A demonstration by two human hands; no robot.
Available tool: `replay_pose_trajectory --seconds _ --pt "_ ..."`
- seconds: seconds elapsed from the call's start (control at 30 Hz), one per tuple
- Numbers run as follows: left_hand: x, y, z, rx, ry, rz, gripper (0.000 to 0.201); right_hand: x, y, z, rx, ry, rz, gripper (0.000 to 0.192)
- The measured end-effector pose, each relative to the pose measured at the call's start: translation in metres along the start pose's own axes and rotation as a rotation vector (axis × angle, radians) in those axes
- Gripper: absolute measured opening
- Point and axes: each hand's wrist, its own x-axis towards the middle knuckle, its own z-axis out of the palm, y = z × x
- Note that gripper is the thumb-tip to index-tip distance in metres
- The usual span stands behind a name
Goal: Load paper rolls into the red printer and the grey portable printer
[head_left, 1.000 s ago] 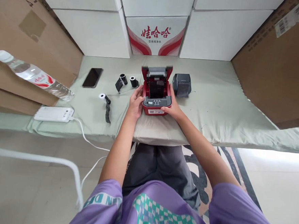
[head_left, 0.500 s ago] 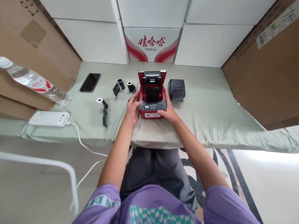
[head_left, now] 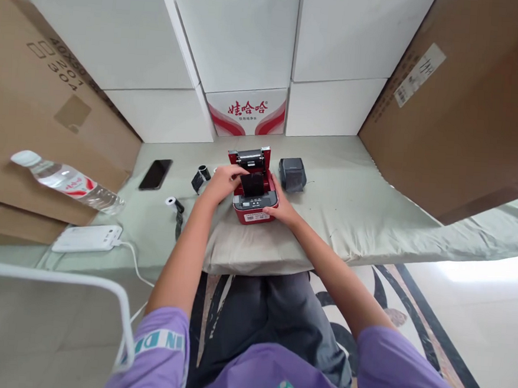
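A red and black label printer (head_left: 255, 202) rests on the cloth-covered surface with its lid (head_left: 250, 158) tipped up. Black ribbon film (head_left: 252, 184) shows in its open bay. My left hand (head_left: 224, 183) reaches over the printer's left side, fingers closed at the film's upper left edge. With the thumb at the front corner and the fingers along the right side, my right hand (head_left: 281, 205) holds the printer's body. Partly behind my left hand stands a small roll with dark film (head_left: 200, 180). Another roll with a dark tail (head_left: 175, 205) lies farther left.
A black block-shaped device (head_left: 293, 174) sits right of the printer. To the left are a phone (head_left: 155, 174), a white power bank (head_left: 88, 239) with a cable, and a water bottle (head_left: 73, 182). White boxes (head_left: 251, 46) and brown cartons (head_left: 423, 123) border the surface.
My left hand has left the printer's left side and moved up to the film in the open bay. The right hand still holds the printer. The camera view has tilted upward.
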Motion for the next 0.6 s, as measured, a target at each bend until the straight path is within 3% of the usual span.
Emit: replay_pose_trajectory --seconds 0.17,0.4,0.5,0.6 --pt "0.020 0.021 -0.009 0.190 -0.321 0.035 0.012 0.002 -0.002 -0.001 -0.010 0.017 -0.023 0.137" --pt "0.027 0.046 0.023 0.426 -0.533 -0.137 0.025 0.002 -0.005 0.000 0.011 0.005 -0.030 0.136" --pt "0.031 0.058 0.030 0.639 -0.633 -0.141 0.028 0.002 -0.002 -0.001 0.004 0.005 0.002 0.141" --pt "0.032 0.066 0.032 0.795 -0.657 -0.199 0.026 0.002 0.000 -0.001 0.008 0.007 0.009 0.145"
